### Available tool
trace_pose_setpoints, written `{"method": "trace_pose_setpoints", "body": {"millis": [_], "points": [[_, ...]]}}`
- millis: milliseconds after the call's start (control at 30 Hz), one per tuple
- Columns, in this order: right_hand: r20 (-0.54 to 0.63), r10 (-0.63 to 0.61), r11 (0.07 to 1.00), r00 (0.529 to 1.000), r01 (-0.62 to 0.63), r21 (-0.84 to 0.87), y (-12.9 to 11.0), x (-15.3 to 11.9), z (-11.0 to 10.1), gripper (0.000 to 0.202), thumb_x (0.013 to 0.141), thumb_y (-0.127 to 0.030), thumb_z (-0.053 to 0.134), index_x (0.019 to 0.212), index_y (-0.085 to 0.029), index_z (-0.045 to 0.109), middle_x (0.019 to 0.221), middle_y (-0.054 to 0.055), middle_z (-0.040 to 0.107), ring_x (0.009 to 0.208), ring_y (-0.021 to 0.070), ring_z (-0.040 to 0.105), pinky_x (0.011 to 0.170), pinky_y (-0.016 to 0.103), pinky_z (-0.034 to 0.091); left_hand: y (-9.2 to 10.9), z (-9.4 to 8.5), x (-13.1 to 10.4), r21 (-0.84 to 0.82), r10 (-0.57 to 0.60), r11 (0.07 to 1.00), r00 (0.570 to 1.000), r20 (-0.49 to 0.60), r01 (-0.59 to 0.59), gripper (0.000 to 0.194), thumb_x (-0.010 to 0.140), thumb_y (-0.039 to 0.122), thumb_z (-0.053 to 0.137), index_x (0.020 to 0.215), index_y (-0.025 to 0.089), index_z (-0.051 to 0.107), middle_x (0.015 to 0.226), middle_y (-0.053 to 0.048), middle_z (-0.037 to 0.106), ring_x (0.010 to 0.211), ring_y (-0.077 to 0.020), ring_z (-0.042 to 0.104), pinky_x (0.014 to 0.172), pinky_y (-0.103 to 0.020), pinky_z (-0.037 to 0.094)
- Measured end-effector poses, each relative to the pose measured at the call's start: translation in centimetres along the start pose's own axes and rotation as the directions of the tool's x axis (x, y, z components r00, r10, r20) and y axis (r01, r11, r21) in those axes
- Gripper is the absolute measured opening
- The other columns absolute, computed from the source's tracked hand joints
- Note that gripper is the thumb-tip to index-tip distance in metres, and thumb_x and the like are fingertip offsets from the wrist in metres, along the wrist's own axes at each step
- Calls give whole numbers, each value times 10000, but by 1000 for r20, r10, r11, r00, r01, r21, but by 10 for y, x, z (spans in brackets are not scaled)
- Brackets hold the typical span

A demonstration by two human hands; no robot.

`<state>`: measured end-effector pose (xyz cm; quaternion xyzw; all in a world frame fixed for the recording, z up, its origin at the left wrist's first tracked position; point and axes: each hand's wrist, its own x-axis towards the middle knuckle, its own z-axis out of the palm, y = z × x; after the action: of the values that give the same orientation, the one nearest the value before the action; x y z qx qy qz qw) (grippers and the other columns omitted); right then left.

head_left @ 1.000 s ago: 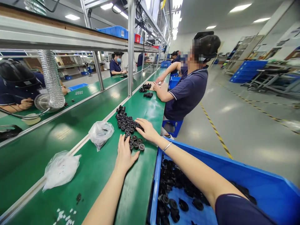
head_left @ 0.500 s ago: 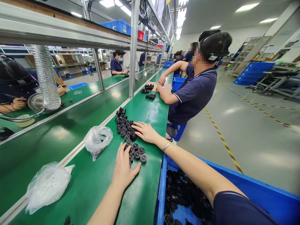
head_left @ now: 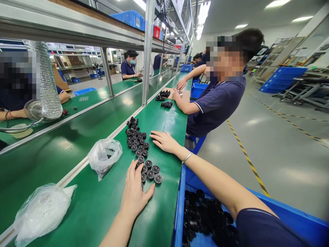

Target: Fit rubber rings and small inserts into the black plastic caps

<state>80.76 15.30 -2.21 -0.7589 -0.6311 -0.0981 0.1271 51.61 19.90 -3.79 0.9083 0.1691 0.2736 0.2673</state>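
Observation:
Several black round parts with swirl-patterned tops stand in a long cluster [head_left: 138, 140] on the green bench top [head_left: 159, 212]. At its near end, my left hand [head_left: 133, 192] rests open, fingers bent loosely over the left edge of the parts, thumb apart. My right hand [head_left: 164, 141] lies open to the right of the cluster, its fingers stretched out to the left. A dark piece shows at its fingertips, mostly covered; whether it is gripped I cannot tell. Smaller black pieces [head_left: 132, 122] are heaped at the cluster's far end.
Two clear plastic bags, one with dark pieces [head_left: 105, 156] and one whitish [head_left: 43, 212], lie on the left. A blue bin [head_left: 177, 209] of black parts stands beside the bench. A co-worker [head_left: 218, 96] sits farther along; a metal post [head_left: 147, 58] rises behind.
My right hand has moved right, away from the cluster, with a dark piece at its fingertips. My left hand stays beside the near parts. The view has shifted slightly.

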Motion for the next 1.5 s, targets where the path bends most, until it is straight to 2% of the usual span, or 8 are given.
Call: {"method": "trace_pose_setpoints", "body": {"millis": [200,333,467,567,667,1133,1367,1500], "points": [[-80,185,983,979,-185,6,47,78,5,480,1006,-432,296,1386,-206,483,1460,145,438,1284,369,415,945,586,390,0,-2,0,-24,-25,999,999,22,26,626,833,291,617,1392,201,349,1499,-156,321,1429,-327,265,1119,-545,350],[-127,140,990,982,-136,40,33,103,1,520,1019,-420,228,1436,-170,412,1497,149,381,1329,328,366,1033,546,331,0,-2,0,-48,-36,998,999,25,38,618,833,290,617,1388,209,358,1490,-156,333,1428,-337,266,1108,-553,361],[-52,-105,991,993,108,73,-20,102,3,463,1002,-486,333,1415,-309,443,1500,6,408,1363,236,354,1093,410,291,0,-2,0,-48,-32,998,999,22,33,635,822,292,631,1387,210,353,1481,-161,342,1423,-346,273,1108,-567,355],[44,-256,961,966,249,122,-53,103,12,457,1003,-489,345,1426,-335,425,1516,-8,386,1398,260,300,1102,449,245,-1,-2,0,-37,-31,999,999,23,32,618,831,301,622,1379,206,355,1483,-161,337,1419,-340,279,1107,-564,358],[99,-295,950,950,280,137,-64,106,19,426,1009,-450,355,1394,-314,476,1497,7,416,1378,266,340,1085,459,255,-2,-2,0,-24,-44,999,998,33,45,600,840,308,610,1374,201,357,1487,-161,330,1416,-329,286,1106,-550,367],[120,-240,966,963,226,124,-18,68,12,399,1014,-432,329,1322,-321,557,1485,6,433,1346,235,387,1067,439,311,-2,-1,0,-45,-68,997,997,26,69,595,835,308,615,1373,203,384,1492,-161,342,1402,-332,321,1112,-558,354],[101,-73,993,992,62,103,24,89,11,435,1004,-457,307,1295,-300,589,1429,62,496,1298,282,436,995,500,388,0,-3,0,-64,-98,993,994,52,101,584,835,305,610,1371,219,397,1499,-145,341,1406,-323,317,1114,-544,354],[24,26,994,999,-28,107,14,94,-5,499,1009,-466,253,1355,-238,531,1443,111,469,1310,307,416,1010,544,364,0,-4,1,-97,-135,985,990,46,139,660,824,338,632,1410,225,351,1530,-146,272,1426,-328,270,1115,-540,349]]}}
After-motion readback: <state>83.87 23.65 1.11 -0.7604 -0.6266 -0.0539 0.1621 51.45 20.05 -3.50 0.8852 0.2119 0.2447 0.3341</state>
